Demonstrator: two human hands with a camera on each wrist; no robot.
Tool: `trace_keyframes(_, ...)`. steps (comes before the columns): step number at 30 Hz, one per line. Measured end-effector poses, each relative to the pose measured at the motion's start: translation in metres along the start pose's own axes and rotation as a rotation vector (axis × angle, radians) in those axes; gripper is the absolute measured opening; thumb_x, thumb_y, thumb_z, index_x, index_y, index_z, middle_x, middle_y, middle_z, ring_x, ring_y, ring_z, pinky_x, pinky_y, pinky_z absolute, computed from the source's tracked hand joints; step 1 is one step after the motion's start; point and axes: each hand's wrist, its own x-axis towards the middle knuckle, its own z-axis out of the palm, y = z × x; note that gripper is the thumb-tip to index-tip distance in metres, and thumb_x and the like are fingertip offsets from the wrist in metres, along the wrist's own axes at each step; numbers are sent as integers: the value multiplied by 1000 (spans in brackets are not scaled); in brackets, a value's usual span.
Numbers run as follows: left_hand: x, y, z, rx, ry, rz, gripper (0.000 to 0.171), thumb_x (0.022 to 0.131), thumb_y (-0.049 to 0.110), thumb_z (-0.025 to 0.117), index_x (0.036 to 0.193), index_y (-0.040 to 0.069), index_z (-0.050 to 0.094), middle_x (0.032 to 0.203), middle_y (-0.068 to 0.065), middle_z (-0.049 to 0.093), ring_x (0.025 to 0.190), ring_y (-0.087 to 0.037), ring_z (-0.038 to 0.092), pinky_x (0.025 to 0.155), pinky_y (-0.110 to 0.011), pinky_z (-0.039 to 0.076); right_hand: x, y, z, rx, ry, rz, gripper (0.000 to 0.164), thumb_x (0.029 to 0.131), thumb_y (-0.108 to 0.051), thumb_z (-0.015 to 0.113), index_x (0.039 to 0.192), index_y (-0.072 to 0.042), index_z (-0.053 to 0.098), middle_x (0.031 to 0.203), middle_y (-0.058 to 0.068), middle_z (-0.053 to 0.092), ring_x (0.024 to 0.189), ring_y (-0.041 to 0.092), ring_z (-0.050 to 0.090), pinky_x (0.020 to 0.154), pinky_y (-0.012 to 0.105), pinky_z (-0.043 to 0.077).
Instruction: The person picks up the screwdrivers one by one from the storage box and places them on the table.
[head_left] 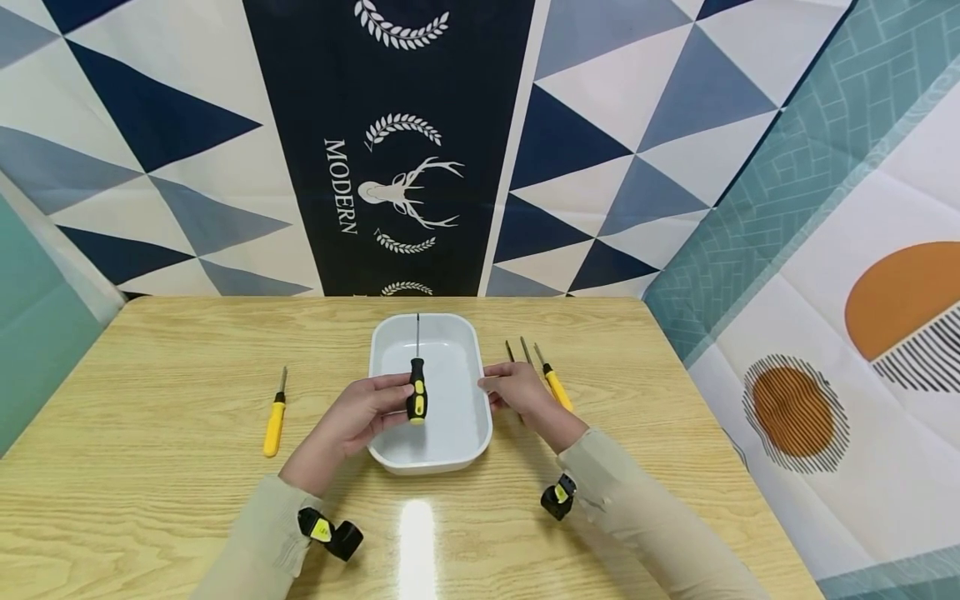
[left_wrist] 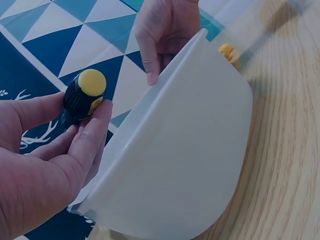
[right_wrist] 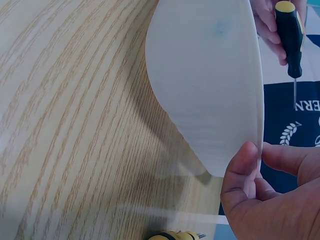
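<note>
My left hand pinches a black and yellow screwdriver by its handle, over the left part of a white rectangular dish. Its thin shaft points away toward the back wall, and the yellow handle end faces the left wrist camera. On the dish's right side, my right hand pinches the rim between thumb and fingers, which the right wrist view shows closely. Just beyond that hand lie several screwdrivers, one with a yellow handle; the handles of the others are mostly hidden by the hand.
Another yellow-handled screwdriver lies on the wooden table left of the dish. A patterned cloth with triangles and a deer print hangs behind the table's back edge. More printed cloth hangs along the right side.
</note>
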Motion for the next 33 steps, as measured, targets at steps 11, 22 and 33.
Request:
trace_keyframes(11,-5,4,-2,12,-2,11,55,94,9,55,139,-11,33,97,3,65,87,-5,64,78,-19,54,-1,-1,-1,-13,3,3,30,91,-11,60,119,0,60,92,11,63,67,14,56,59,24,52)
trace_keyframes(22,-15,10,-17,33,17,19,57,93,10,56,141,-9,31,99,4,64,89,-5,65,80,-20,54,-1,-1,-1,-19,7,4,29,91,-11,60,118,0,60,90,11,63,67,14,56,61,26,53)
trace_keyframes(33,-30,17,-39,46,14,50,61,95,13,54,142,-12,24,97,8,65,90,-4,65,81,-19,54,-1,-1,-2,-24,1,11,29,91,-12,60,117,-1,61,91,11,63,68,14,57,62,26,53)
